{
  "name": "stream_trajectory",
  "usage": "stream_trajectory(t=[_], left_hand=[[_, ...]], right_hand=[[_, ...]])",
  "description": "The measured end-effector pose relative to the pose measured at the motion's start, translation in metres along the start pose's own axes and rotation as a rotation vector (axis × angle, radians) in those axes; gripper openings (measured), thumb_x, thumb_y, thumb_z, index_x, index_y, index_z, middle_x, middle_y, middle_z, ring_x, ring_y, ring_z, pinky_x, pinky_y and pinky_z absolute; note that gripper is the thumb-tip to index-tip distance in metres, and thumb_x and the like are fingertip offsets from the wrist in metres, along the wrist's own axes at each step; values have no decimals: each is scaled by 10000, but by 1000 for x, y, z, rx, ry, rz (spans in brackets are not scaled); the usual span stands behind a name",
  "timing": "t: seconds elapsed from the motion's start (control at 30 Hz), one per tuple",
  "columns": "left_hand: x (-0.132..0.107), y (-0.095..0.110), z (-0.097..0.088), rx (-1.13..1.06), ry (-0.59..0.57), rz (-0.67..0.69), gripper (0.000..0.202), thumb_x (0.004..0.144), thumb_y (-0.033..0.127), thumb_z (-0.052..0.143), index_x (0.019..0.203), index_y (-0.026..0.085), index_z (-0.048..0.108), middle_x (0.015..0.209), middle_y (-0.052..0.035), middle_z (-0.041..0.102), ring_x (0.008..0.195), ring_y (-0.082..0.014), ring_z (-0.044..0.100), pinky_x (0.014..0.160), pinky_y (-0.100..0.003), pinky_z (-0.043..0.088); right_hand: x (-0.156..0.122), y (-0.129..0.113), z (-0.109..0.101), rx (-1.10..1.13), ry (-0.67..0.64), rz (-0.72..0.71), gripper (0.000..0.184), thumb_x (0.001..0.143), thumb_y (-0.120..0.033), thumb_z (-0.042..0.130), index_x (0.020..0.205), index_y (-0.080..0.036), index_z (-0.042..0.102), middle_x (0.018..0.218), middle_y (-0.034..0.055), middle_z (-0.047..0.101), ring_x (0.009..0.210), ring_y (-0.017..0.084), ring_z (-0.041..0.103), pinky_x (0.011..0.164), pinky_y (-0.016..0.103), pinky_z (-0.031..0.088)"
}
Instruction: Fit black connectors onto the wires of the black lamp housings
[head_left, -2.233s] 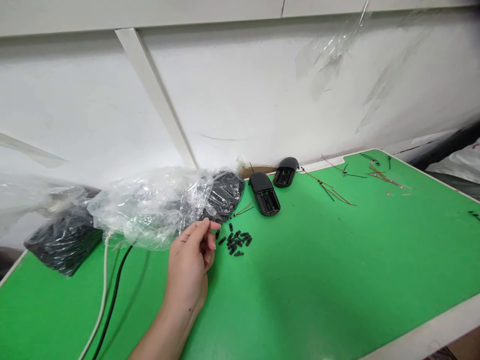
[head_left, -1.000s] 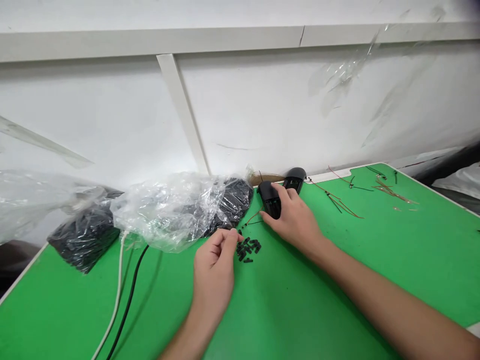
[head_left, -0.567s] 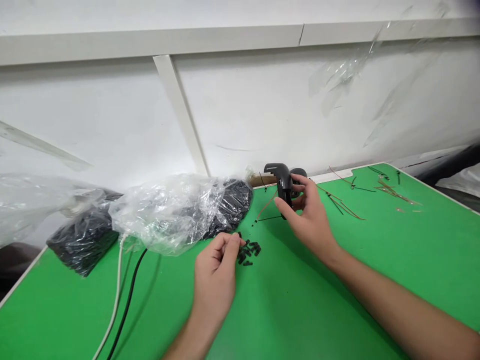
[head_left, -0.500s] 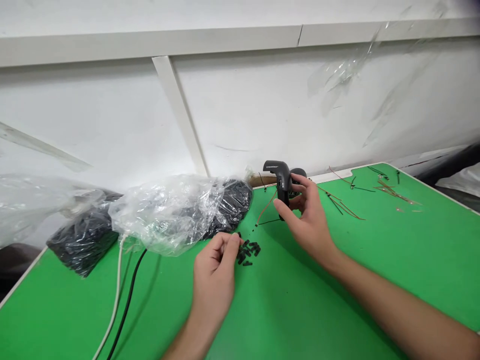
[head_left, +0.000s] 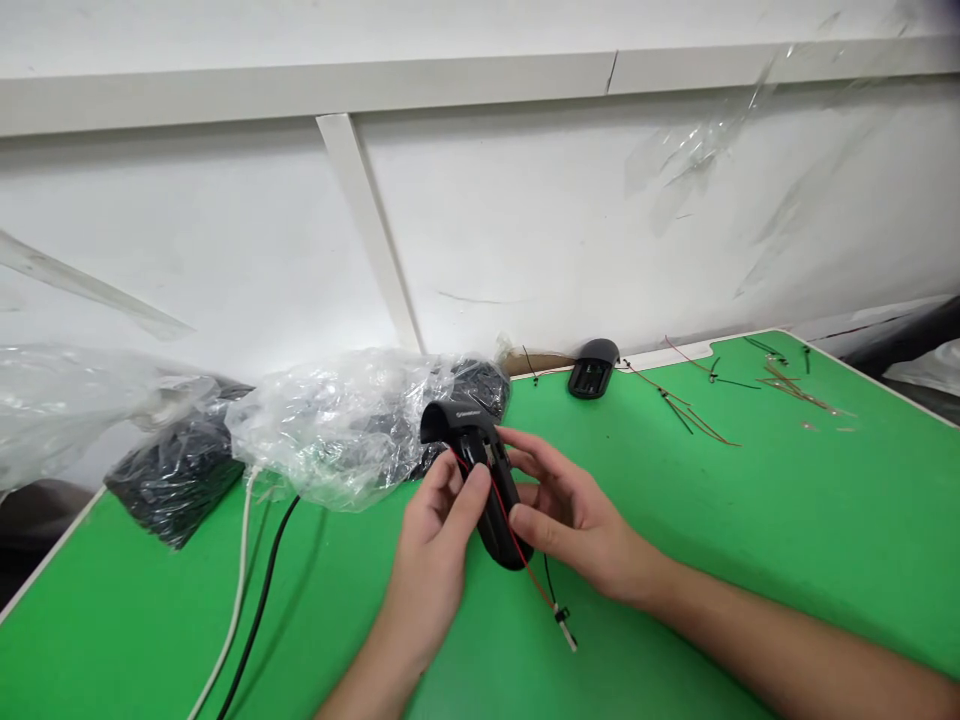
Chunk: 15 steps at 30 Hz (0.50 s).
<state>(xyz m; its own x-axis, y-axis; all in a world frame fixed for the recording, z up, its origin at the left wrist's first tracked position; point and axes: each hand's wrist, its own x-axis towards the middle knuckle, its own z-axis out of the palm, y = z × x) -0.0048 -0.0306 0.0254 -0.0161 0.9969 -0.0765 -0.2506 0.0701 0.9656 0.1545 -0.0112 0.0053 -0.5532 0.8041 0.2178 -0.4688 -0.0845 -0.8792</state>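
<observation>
A curved black plastic housing [head_left: 504, 505] with pale lettering on its bent top is held tilted between my hands. From it trail a thin red wire [head_left: 537, 581] and a black wire, ending in a small connector [head_left: 562, 616]. My right hand [head_left: 574, 520] grips its right side, thumb on the lower part. At its left edge is my left hand [head_left: 442, 535], closed, the thumb pressed near a slot in the housing. Whether a small black piece is still in these left fingers is hidden. The pile of small black pieces is out of sight behind hands and housing.
A second black shell [head_left: 590, 376] lies at the table's back edge. Loose wires [head_left: 679, 408] are scattered to the right. Clear plastic bags [head_left: 315, 430] and black-wrapped packs [head_left: 176, 480] cover the back left. White [head_left: 241, 580] and black [head_left: 264, 590] cables cross the green table [head_left: 337, 620].
My right hand has brought the housing down and left, toward me. My left hand, which was at the pile of small black pieces, now touches the housing. The second shell has come into full view.
</observation>
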Motion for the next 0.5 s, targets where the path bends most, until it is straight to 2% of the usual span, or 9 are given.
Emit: stream_trajectory(t=[0.07,0.13,0.23,0.3,0.33,0.4,0.5], left_hand=[[0,0,1,-5,-2,-10,361,918,444,698,1203,226,665,1111,-39,660,1117,-163,591,1012,-265,456],[1,2,1,-33,62,-21,362,893,434,728,1186,231,667,1101,-30,665,1041,-144,601,941,-237,483],[4,8,2,-155,223,-104,408,793,406,811,1118,216,654,967,-20,655,841,-136,603,724,-221,525],[6,15,1,-239,335,-195,417,725,384,837,1025,195,617,813,-10,604,659,-136,550,541,-226,488],[7,18,1,-268,372,-230,413,706,380,830,985,186,594,753,-9,577,592,-136,515,477,-230,455],[8,24,0,-302,387,-260,401,696,374,794,957,165,573,696,-23,560,527,-139,482,422,-234,415],[8,28,0,-310,366,-266,408,696,358,760,987,130,587,694,-49,580,511,-133,483,410,-218,395]], right_hand=[[-2,-2,-1,-185,-15,-29,638,996,-275,646,1552,-427,372,1173,26,596,899,103,609,777,252,533],[-1,-5,-5,-477,11,-130,568,1009,-265,612,1535,-393,438,1059,15,627,834,98,580,739,239,500],[4,-11,-18,-796,168,-235,280,1028,-253,541,1264,-255,690,1025,31,660,835,117,588,729,260,475],[9,-12,-28,-921,283,-192,195,990,-211,561,1088,-195,729,890,21,656,770,121,583,662,256,444],[11,-13,-32,-981,298,-157,174,952,-168,580,1047,-178,726,842,13,643,733,120,569,631,254,425],[15,-12,-39,-1075,238,-111,202,864,-71,587,1001,-156,710,804,3,623,702,120,541,618,257,397],[17,-12,-44,-1159,72,-62,277,774,6,567,985,-137,675,827,9,601,753,134,527,670,267,386]])
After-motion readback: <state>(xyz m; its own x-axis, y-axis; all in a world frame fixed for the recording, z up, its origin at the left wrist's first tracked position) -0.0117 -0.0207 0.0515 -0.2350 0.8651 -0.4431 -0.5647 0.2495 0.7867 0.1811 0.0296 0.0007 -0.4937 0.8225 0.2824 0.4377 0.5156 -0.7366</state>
